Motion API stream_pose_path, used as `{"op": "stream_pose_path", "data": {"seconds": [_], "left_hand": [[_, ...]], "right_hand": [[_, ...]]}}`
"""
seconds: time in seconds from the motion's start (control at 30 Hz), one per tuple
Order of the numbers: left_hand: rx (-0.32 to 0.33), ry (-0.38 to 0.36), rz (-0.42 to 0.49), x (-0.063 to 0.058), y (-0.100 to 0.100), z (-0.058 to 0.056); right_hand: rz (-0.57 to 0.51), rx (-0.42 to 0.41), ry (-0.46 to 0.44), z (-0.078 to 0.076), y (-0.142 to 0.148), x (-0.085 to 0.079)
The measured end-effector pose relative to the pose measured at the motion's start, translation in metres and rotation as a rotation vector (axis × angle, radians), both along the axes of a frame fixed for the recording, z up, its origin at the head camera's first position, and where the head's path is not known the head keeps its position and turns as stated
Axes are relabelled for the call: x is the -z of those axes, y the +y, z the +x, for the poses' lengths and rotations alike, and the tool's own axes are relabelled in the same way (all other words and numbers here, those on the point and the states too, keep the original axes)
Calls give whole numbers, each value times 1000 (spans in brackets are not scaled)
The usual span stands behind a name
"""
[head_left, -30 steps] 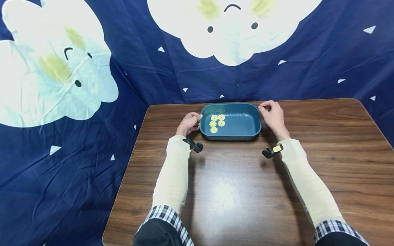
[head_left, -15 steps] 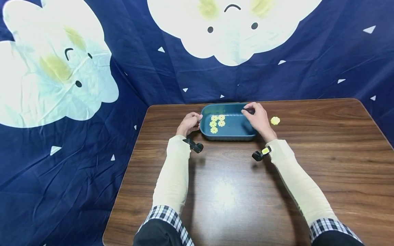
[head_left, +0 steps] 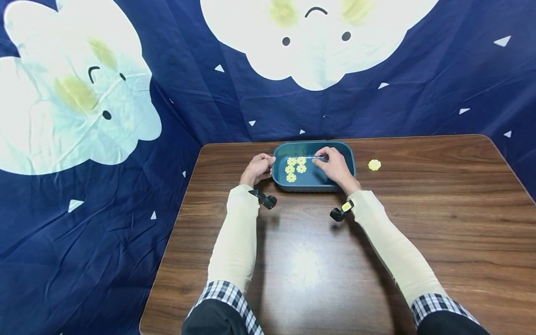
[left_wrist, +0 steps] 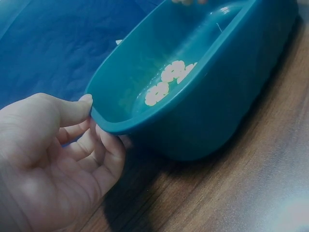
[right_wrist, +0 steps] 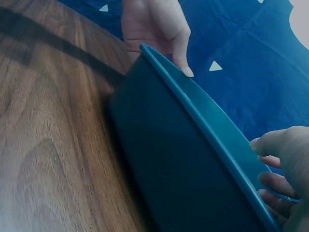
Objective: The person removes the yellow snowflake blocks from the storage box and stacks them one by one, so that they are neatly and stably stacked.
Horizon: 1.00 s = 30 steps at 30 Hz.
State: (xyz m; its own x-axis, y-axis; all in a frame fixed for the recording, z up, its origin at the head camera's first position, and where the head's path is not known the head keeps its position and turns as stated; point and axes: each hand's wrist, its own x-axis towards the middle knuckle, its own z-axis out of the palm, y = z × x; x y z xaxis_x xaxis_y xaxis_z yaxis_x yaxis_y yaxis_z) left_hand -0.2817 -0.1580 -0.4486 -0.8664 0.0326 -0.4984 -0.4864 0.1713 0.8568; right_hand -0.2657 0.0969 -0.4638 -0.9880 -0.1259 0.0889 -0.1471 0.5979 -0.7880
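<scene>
In the head view a dark teal plastic tub (head_left: 311, 188) stands at the back of the wooden table. My left hand (head_left: 257, 168) grips its left end; the left wrist view shows the thumb on the rim and the fingers (left_wrist: 114, 153) curled beneath it. Several small yellow flower-shaped pieces (head_left: 291, 169) lie on the tub's floor at the left. My right hand (head_left: 336, 168) reaches over the right part of the tub, fingers bent loosely just right of the flowers. In the right wrist view a gap shows between thumb and fingers (right_wrist: 276, 183), with nothing seen held.
One more yellow flower piece (head_left: 374, 164) lies on the wooden table (head_left: 452, 209), right of the tub. A dark blue cloth (head_left: 234, 102) with cloud faces hangs right behind the table and along its left side.
My right hand has moved left from beside the tub's right end to over its inside, uncovering the flower piece on the table. My left hand and the tub have stayed put.
</scene>
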Motion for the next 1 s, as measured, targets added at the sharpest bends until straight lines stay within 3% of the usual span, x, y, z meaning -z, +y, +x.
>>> {"op": "stream_pose_path", "data": {"seconds": [0.5, 0.73, 1.0], "left_hand": [[7, 5, 15, -3, -1, 0], [9, 8, 2, -2, 2, 0], [7, 3, 13, 1, 0, -1]], "right_hand": [[99, -82, -109, -14, -18, 5], [229, -118, -153, -18, -20, 12], [394, -205, -101, -20, -26, 13]]}}
